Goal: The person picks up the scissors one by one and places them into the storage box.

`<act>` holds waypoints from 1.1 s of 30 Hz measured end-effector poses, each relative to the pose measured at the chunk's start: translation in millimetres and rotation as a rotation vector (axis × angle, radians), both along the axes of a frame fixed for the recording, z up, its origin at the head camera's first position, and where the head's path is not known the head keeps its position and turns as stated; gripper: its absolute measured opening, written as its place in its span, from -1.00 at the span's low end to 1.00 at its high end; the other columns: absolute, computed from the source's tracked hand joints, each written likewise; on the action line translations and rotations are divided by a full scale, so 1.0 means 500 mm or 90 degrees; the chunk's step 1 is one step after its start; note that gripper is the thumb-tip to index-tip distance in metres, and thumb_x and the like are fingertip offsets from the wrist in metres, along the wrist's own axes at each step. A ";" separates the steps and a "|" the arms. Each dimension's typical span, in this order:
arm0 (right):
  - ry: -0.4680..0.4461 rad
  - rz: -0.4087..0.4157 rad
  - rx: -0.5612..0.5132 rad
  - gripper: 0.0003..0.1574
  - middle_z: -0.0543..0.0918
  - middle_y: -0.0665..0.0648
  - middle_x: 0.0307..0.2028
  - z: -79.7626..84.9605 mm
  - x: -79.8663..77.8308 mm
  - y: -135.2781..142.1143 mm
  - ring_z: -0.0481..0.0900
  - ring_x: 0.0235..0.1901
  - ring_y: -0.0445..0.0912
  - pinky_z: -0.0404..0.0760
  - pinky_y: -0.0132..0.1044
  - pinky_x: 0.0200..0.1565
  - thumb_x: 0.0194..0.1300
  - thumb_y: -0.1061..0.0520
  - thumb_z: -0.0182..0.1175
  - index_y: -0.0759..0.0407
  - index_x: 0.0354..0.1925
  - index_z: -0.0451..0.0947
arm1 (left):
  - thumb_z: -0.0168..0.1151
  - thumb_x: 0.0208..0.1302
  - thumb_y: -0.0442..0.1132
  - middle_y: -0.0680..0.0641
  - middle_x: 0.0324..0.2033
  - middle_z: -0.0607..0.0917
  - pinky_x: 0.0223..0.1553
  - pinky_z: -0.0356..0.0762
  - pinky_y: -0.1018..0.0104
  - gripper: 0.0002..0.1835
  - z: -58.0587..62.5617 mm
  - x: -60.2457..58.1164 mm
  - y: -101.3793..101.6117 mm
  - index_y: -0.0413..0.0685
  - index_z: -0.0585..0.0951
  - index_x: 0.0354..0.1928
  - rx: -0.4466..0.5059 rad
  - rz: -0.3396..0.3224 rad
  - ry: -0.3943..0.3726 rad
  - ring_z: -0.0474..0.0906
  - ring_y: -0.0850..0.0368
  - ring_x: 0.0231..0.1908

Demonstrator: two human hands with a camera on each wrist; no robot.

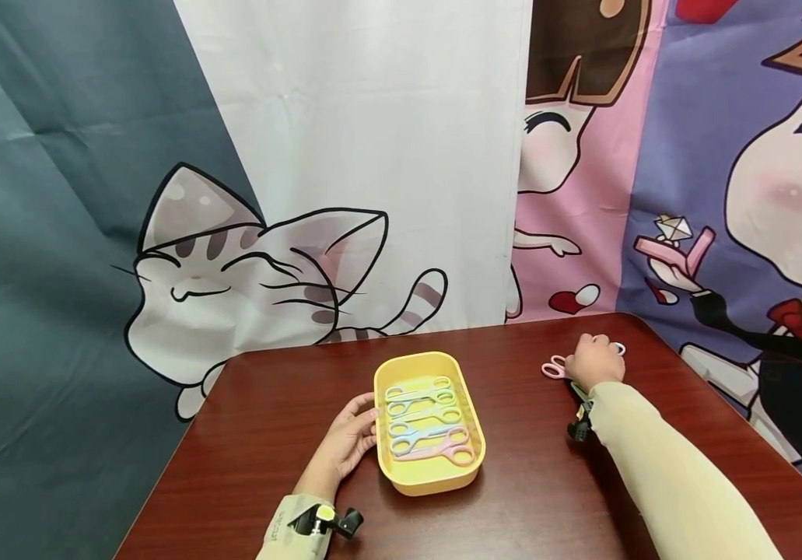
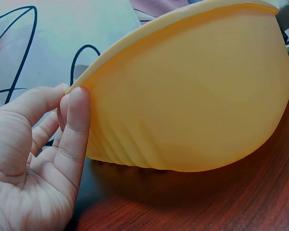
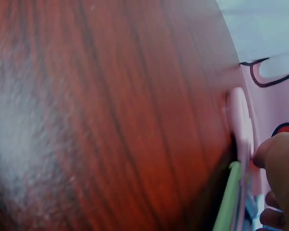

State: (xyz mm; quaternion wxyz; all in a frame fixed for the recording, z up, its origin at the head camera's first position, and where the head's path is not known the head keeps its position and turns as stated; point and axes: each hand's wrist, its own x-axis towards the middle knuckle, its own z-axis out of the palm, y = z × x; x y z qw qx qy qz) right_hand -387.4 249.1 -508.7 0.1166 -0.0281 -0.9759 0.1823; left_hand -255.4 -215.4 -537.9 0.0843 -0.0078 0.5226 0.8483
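Observation:
A yellow plastic basket [image 1: 436,486] stands on the table with several pairs of pastel scissors lying in a row inside, the nearest pair pink [image 1: 416,453]. My left hand [image 1: 344,439] pinches the basket's left rim between thumb and fingers, as the left wrist view shows. Farther off to the right, my right hand [image 1: 593,363] reaches down over more scissors on the table. A pink scissors handle [image 3: 241,115] sticks out on its left, with a green part [image 3: 227,202] beside it. My thumb tip is right at the pink handle; the hand's back hides most of these scissors.
The dark red-brown wooden table [image 1: 520,498] ends at a backdrop cloth [image 1: 372,117] with cartoon figures. Small black camera mounts sit on both wrists, the left mount [image 1: 327,519] close to the tabletop.

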 end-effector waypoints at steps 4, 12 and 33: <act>0.032 -0.027 -0.017 -0.37 0.34 0.71 -0.05 -0.013 0.012 0.014 0.32 -0.01 0.58 0.42 0.46 -0.10 0.26 0.07 0.16 0.64 0.01 0.33 | 0.12 0.46 -0.41 -0.01 -0.38 0.63 -0.49 0.60 0.52 -0.58 -0.001 -0.001 0.000 -0.13 0.32 0.29 0.001 -0.003 0.006 0.51 0.31 -0.55; 0.048 -0.038 -0.013 -0.14 0.36 0.67 -0.12 -0.029 0.031 0.047 0.36 -0.09 0.57 0.41 0.43 -0.13 0.25 -0.12 0.25 0.68 0.03 0.29 | 0.10 0.48 -0.40 -0.01 -0.37 0.64 -0.49 0.59 0.52 -0.56 -0.002 -0.002 0.001 -0.18 0.29 0.32 -0.010 -0.005 0.011 0.51 0.32 -0.54; 0.009 0.261 0.293 -0.49 0.55 0.46 0.00 0.048 0.022 0.092 0.49 0.02 0.37 0.51 0.34 -0.01 0.15 -0.07 0.38 0.24 -0.05 0.61 | 0.09 0.48 -0.41 -0.01 -0.39 0.62 -0.50 0.59 0.51 -0.58 0.005 0.003 0.004 -0.11 0.31 0.30 -0.006 0.000 -0.014 0.50 0.29 -0.54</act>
